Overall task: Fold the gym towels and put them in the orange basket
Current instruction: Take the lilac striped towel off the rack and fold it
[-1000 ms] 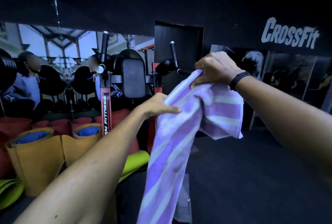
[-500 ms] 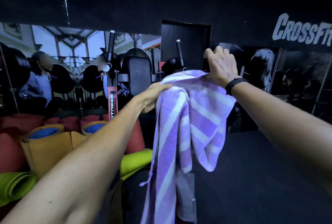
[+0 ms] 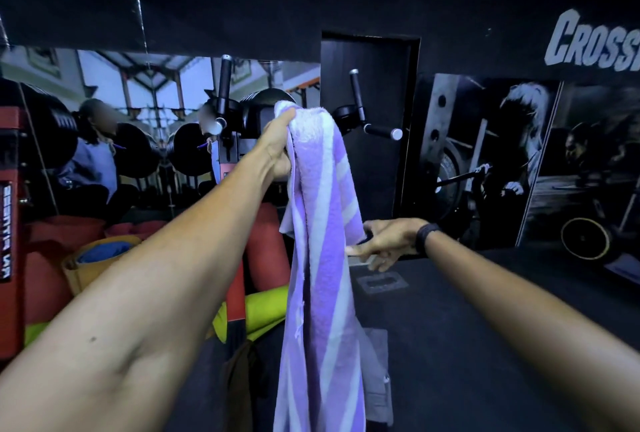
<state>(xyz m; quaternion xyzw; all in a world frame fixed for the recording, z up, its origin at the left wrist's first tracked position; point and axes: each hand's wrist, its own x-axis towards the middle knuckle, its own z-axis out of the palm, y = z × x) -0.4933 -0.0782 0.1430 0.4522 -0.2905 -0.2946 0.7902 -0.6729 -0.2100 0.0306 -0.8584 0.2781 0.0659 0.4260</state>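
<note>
A purple and white striped towel (image 3: 325, 258) hangs long and bunched in front of me. My left hand (image 3: 278, 146) grips its top end, held high at arm's length. My right hand (image 3: 384, 243), with a black wristband, is lower down, its fingers stretched out to the towel's right edge at mid-height. A grey cloth (image 3: 377, 379) shows behind the towel's lower part. No orange basket is recognisable in view.
A dip machine with black handles (image 3: 360, 102) and a red post (image 3: 235, 293) stands right behind the towel. Rolled mats lie at left, red (image 3: 266, 251), green (image 3: 263, 310) and tan with blue inside (image 3: 100, 258). Mirror at left, poster wall at right, dark floor.
My right hand has let go of the towel's top and dropped to its right edge. My left hand now holds the top alone, and the towel hangs straight down.
</note>
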